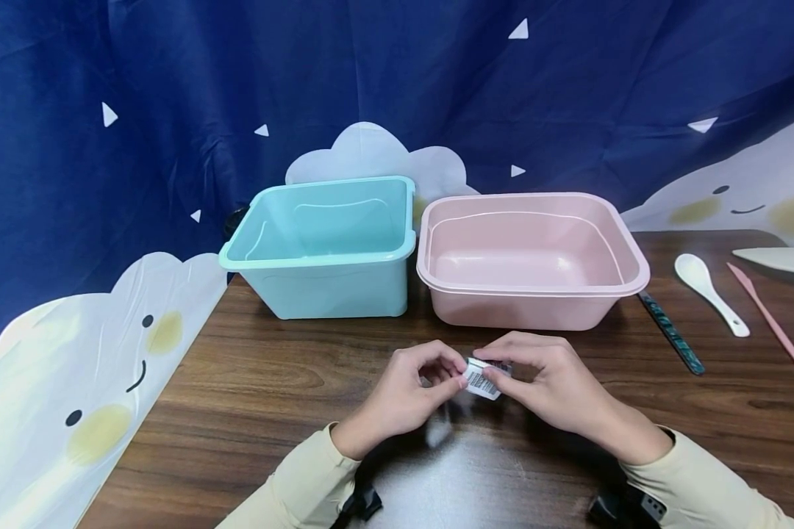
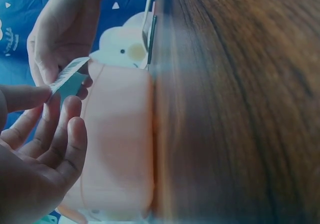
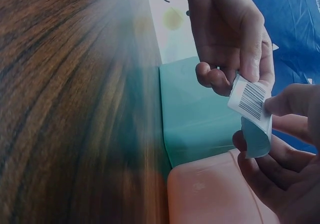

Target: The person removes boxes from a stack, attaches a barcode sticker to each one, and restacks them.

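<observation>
A small white barcode label (image 1: 481,379) is held between my two hands above the table in front of the bins. My left hand (image 1: 406,393) pinches its left edge between thumb and fingertips. Thumb and fingers of my right hand (image 1: 559,382) pinch the other side. In the right wrist view the label (image 3: 251,100) shows its printed barcode, and a pale bluish part curls down below it. Seen from the left wrist, the label (image 2: 70,74) stands nearly edge-on, partly hidden by the fingers.
Behind my hands stand a light blue bin (image 1: 340,286) and, to its right, a pink bin (image 1: 509,308). Further right on the wooden table (image 1: 258,397) lie a dark patterned strip (image 1: 671,334), a white spoon (image 1: 711,294), a pink stick-like tool (image 1: 767,316) and a pale flat blade (image 1: 781,258).
</observation>
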`<action>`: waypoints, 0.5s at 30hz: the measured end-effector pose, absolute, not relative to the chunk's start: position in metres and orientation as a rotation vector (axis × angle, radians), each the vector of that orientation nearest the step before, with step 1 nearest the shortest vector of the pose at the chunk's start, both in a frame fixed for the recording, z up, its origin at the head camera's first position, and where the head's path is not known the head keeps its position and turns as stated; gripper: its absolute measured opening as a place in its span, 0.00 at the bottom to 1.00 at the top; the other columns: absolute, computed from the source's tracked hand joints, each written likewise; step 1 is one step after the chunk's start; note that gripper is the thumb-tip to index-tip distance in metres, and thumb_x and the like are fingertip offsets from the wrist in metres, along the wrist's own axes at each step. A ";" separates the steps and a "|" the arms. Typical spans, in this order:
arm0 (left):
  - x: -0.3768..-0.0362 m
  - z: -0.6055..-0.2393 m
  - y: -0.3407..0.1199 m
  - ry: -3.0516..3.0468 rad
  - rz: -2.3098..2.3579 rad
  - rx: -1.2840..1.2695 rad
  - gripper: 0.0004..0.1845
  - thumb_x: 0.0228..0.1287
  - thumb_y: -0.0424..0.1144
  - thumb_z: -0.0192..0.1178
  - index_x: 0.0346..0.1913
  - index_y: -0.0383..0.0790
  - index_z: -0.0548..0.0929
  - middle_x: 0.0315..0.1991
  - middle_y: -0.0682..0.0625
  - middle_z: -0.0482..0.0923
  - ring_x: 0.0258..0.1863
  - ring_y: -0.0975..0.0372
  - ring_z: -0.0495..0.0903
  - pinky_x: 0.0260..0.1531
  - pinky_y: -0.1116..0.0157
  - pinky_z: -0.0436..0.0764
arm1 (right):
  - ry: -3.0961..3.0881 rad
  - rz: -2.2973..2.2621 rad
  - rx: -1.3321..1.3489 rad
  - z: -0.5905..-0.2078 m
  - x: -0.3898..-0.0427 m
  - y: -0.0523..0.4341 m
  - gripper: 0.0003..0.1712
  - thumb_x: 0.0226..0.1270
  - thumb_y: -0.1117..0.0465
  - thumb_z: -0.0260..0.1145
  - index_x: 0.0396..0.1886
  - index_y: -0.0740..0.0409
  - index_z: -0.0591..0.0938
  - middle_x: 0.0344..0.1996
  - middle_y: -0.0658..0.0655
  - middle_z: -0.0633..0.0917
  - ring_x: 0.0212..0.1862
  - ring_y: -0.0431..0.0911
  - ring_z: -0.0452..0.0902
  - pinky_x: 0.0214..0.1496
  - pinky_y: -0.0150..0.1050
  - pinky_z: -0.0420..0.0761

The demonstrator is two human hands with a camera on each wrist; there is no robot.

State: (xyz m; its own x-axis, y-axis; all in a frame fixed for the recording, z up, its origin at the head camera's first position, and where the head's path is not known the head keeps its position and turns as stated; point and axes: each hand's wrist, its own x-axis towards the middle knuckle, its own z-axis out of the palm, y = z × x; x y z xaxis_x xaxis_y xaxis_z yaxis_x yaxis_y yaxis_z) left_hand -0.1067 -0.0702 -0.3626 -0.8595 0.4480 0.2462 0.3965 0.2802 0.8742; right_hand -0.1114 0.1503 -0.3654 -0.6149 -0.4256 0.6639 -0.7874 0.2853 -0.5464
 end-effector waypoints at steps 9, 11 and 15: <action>-0.107 -0.363 -0.070 2.468 1.661 0.819 0.04 0.62 0.27 0.67 0.39 0.34 0.84 0.34 0.43 0.85 0.31 0.73 0.77 0.32 0.73 0.81 | -2.167 1.233 1.086 -0.366 -0.113 0.151 0.20 0.51 0.77 0.75 0.44 0.59 0.90 0.38 0.52 0.90 0.39 0.40 0.85 0.45 0.22 0.80; -0.107 -0.362 -0.070 2.466 1.654 0.817 0.04 0.62 0.28 0.67 0.39 0.34 0.84 0.34 0.43 0.85 0.31 0.73 0.77 0.32 0.73 0.81 | -2.161 1.217 1.081 -0.365 -0.114 0.152 0.20 0.50 0.78 0.75 0.44 0.59 0.90 0.38 0.52 0.91 0.39 0.41 0.86 0.47 0.21 0.79; -0.106 -0.362 -0.070 2.454 1.647 0.819 0.04 0.62 0.28 0.67 0.39 0.34 0.84 0.34 0.43 0.85 0.31 0.73 0.77 0.32 0.73 0.81 | -2.139 1.224 1.107 -0.365 -0.114 0.153 0.23 0.45 0.80 0.76 0.44 0.60 0.89 0.38 0.54 0.90 0.38 0.41 0.85 0.46 0.21 0.80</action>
